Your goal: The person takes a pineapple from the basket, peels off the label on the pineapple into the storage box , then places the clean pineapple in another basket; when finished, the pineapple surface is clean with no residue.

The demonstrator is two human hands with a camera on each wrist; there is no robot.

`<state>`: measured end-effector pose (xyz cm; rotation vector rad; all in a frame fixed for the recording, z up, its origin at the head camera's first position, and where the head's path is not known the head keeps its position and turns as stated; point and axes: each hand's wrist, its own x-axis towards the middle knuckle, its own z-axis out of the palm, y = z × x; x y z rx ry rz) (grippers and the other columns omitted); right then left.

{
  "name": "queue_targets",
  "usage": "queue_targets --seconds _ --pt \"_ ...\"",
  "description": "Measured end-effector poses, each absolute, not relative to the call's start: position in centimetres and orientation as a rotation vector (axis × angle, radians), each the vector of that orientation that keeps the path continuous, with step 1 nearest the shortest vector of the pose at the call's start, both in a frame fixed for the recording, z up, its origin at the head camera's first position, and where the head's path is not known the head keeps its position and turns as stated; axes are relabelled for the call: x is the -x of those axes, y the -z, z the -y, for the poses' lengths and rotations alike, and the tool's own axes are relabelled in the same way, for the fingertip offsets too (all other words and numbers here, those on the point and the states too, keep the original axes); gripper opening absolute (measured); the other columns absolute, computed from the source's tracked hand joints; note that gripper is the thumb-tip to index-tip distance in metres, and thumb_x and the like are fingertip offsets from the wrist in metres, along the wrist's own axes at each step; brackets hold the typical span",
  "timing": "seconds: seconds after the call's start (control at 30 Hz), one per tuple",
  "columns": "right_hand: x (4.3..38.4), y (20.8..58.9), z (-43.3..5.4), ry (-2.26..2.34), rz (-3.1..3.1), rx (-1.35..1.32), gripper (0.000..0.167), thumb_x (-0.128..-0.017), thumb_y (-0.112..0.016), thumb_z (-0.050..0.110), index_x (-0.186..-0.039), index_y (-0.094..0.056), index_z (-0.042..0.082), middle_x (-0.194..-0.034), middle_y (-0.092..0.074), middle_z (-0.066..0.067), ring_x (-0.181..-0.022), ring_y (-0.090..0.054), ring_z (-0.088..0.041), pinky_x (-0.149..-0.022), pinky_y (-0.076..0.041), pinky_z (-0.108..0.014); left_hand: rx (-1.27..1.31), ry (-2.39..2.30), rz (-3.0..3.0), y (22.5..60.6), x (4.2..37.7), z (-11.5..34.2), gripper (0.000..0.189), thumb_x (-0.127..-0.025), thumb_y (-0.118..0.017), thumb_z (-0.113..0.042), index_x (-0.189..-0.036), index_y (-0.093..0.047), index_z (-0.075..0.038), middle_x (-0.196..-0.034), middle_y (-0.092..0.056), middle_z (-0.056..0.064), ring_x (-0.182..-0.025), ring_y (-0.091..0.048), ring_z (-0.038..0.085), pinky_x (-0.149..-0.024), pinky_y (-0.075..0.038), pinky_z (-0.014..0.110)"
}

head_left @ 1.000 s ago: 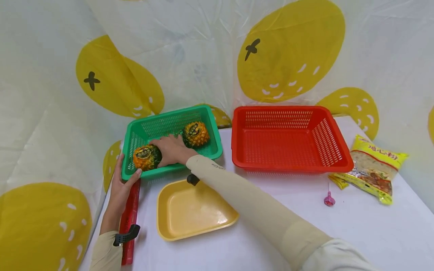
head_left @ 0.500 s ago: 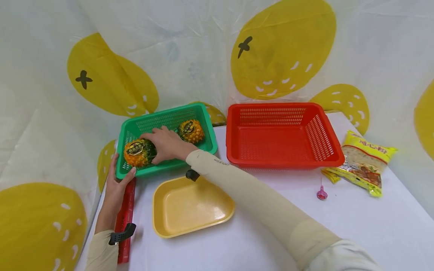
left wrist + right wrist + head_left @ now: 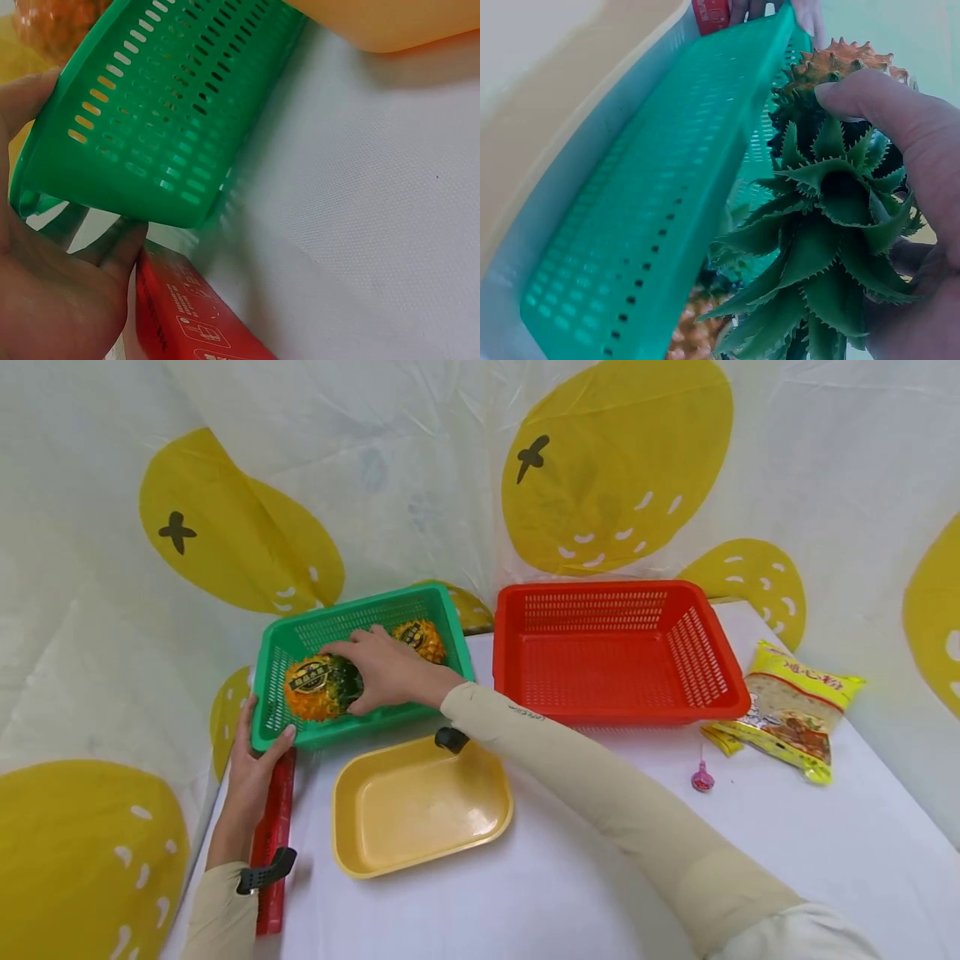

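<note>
My right hand grips a small orange and green pineapple by its crown end, thumb on the near side. In the right wrist view, its spiky green leaves sit under the palm, beside the green basket's long wall. The pineapple is over the left part of the green basket and appears slightly raised. A second pineapple lies in the basket's right end, partly behind my right hand. My left hand holds the basket's near left corner; in the left wrist view the thumb is on the rim and fingers are under it.
A yellow tray lies in front of the green basket. To its right stands a red basket. Farther right are a yellow pasta bag, a small yellow packet and a pink lollipop. A long red box lies beside my left forearm.
My right hand now has a firmer grip on the left pineapple and has shifted it right and slightly up within the basket. The left hand stays at the corner. The head view has shifted slightly.
</note>
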<state>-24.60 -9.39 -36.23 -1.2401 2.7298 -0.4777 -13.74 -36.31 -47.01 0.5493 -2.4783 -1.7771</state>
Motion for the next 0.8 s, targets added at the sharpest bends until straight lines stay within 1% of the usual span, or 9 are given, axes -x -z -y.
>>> queue_targets --seconds 0.1,0.23,0.37,0.47,0.6,0.7,0.8 --pt "24.3 35.7 8.3 0.507 -2.750 1.252 0.093 -0.085 -0.085 0.053 -0.163 -0.040 0.032 -0.149 -0.051 -0.004 -0.122 -0.046 -0.023 -0.086 -0.052 -0.034 -0.539 1.777 2.474 46.9 13.8 36.2 0.091 -0.101 -0.070 -0.044 -0.166 -0.008 -0.055 -0.176 -0.003 -0.009 -0.158 -0.009 0.029 -0.122 -0.028 0.055" --pt "23.6 35.0 6.8 0.557 -2.771 1.303 0.091 -0.085 -0.085 0.053 -0.162 -0.042 0.029 -0.142 -0.055 -0.004 -0.120 -0.048 -0.023 -0.091 -0.048 -0.032 -0.506 1.798 2.464 46.8 13.9 36.3 0.090 -0.102 -0.070 -0.042 -0.167 -0.008 -0.054 -0.176 -0.002 -0.009 -0.158 -0.009 0.030 -0.123 -0.026 0.053" --pt "22.8 34.3 5.6 0.581 -2.771 1.325 0.089 -0.085 -0.084 0.051 -0.161 -0.043 0.029 -0.139 -0.055 -0.003 -0.118 -0.047 -0.021 -0.091 -0.046 -0.030 -0.474 1.816 2.446 46.8 13.9 36.4 0.090 -0.103 -0.069 -0.038 -0.168 -0.008 -0.051 -0.176 0.000 -0.010 -0.158 -0.008 0.030 -0.125 -0.021 0.048" --pt "22.4 34.0 4.9 0.596 -2.779 1.335 0.088 -0.085 -0.084 0.051 -0.160 -0.044 0.029 -0.139 -0.055 -0.002 -0.118 -0.047 -0.021 -0.092 -0.045 -0.030 -0.478 1.821 2.445 46.9 14.0 36.6 0.090 -0.103 -0.069 -0.038 -0.168 -0.008 -0.051 -0.176 0.001 -0.011 -0.158 -0.007 0.030 -0.126 -0.019 0.048" --pt "21.9 33.8 4.0 0.628 -2.793 1.330 0.087 -0.084 -0.084 0.050 -0.160 -0.046 0.029 -0.138 -0.056 -0.003 -0.118 -0.047 -0.022 -0.092 -0.045 -0.030 -0.502 1.815 2.461 46.8 13.9 36.4 0.090 -0.103 -0.069 -0.040 -0.167 -0.007 -0.053 -0.176 0.001 -0.009 -0.158 -0.008 0.031 -0.125 -0.021 0.050" --pt "21.4 33.6 3.2 0.649 -2.795 1.335 0.087 -0.084 -0.085 0.049 -0.159 -0.048 0.026 -0.136 -0.057 -0.005 -0.119 -0.048 -0.023 -0.092 -0.046 -0.031 -0.519 1.809 2.464 46.8 13.8 36.2 0.089 -0.103 -0.069 -0.041 -0.167 -0.007 -0.053 -0.176 0.000 -0.008 -0.158 -0.008 0.031 -0.124 -0.023 0.050" --pt "20.7 33.6 2.4 0.665 -2.799 1.369 0.086 -0.083 -0.085 0.048 -0.157 -0.050 0.023 -0.134 -0.058 -0.006 -0.120 -0.049 -0.023 -0.099 -0.043 -0.033 -0.538 1.813 2.455 46.9 13.7 36.2 0.089 -0.103 -0.069 -0.040 -0.167 -0.008 -0.053 -0.176 -0.001 -0.007 -0.158 -0.009 0.031 -0.124 -0.024 0.050"
